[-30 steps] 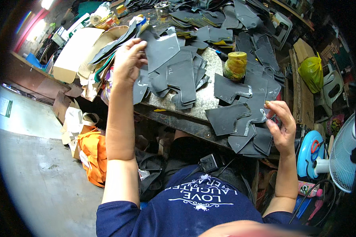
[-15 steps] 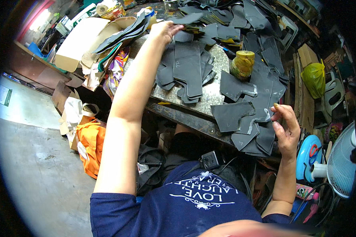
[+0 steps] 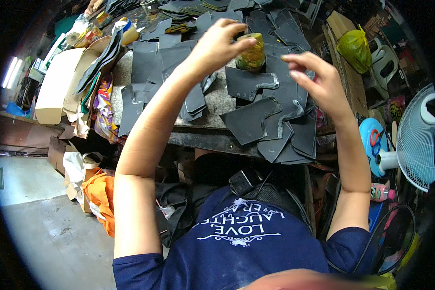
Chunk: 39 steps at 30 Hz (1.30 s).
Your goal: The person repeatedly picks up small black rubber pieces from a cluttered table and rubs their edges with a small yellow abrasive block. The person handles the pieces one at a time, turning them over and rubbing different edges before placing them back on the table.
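My left hand (image 3: 221,44) hovers over the far side of the work table beside a yellow-brown, smeared jar (image 3: 251,57). Its thumb and fingers are apart, and nothing shows between them. To the jar's right, my right hand (image 3: 318,81) is raised above overlapping dark grey sheet pieces, thumb and forefinger spread, also holding nothing visible. Two cut pieces with pale, coated-looking curved edges, an upper piece (image 3: 249,83) and a lower piece (image 3: 250,121), lie between my arms. More flat dark pieces (image 3: 145,60) lie on a speckled slab (image 3: 218,104), partly hidden by my left forearm.
Cardboard sheets (image 3: 58,82) and a colourful plastic bag (image 3: 104,108) crowd the table's left side. A white fan (image 3: 415,137) stands at the right, below a yellow-green bag (image 3: 355,50). Another person's hand (image 3: 94,6) shows at the far left. An orange cloth (image 3: 100,193) hangs below.
My left hand has come from the far left stack rightward to the jar, leaving a dark piece behind. My right hand has risen farther over the table. The view has shifted.
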Each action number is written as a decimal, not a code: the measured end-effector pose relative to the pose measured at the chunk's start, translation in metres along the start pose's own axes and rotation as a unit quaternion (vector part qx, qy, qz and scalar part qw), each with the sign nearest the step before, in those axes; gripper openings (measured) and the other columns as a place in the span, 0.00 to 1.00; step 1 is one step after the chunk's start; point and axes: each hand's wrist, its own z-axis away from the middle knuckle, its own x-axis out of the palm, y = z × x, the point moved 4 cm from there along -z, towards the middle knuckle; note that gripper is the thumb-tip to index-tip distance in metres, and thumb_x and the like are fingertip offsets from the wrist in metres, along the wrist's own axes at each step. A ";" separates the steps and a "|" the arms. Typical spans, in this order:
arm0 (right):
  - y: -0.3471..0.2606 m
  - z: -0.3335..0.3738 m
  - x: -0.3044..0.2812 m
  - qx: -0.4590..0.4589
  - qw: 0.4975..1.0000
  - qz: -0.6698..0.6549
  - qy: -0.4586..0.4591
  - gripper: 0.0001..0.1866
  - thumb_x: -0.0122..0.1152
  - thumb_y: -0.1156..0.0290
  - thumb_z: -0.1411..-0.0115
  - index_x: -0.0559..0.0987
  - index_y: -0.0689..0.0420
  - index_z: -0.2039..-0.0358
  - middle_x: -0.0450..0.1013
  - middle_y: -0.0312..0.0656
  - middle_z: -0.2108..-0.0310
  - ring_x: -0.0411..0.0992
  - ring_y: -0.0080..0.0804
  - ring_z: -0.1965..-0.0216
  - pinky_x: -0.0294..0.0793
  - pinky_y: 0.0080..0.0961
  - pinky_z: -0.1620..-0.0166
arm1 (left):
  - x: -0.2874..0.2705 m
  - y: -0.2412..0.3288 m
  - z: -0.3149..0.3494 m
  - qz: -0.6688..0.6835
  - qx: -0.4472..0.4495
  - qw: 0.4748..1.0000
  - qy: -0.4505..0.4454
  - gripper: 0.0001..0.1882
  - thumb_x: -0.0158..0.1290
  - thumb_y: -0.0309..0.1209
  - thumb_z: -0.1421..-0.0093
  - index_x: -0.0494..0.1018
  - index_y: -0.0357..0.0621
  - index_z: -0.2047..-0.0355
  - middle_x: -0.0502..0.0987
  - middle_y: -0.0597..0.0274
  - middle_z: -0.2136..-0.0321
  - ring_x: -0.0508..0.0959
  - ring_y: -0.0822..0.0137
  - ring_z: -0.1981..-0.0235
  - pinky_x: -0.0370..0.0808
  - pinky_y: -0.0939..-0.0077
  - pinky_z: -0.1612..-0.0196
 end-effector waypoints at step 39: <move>-0.021 -0.046 0.036 -0.105 0.986 0.118 -0.049 0.21 0.63 0.58 0.40 0.78 0.54 0.50 0.75 0.41 0.61 0.74 0.33 0.56 0.73 0.28 0.51 | -0.101 -0.009 0.098 -0.255 -0.095 0.960 0.062 0.29 0.64 0.30 0.50 0.71 0.42 0.46 0.79 0.52 0.59 0.79 0.54 0.57 0.75 0.67 0.53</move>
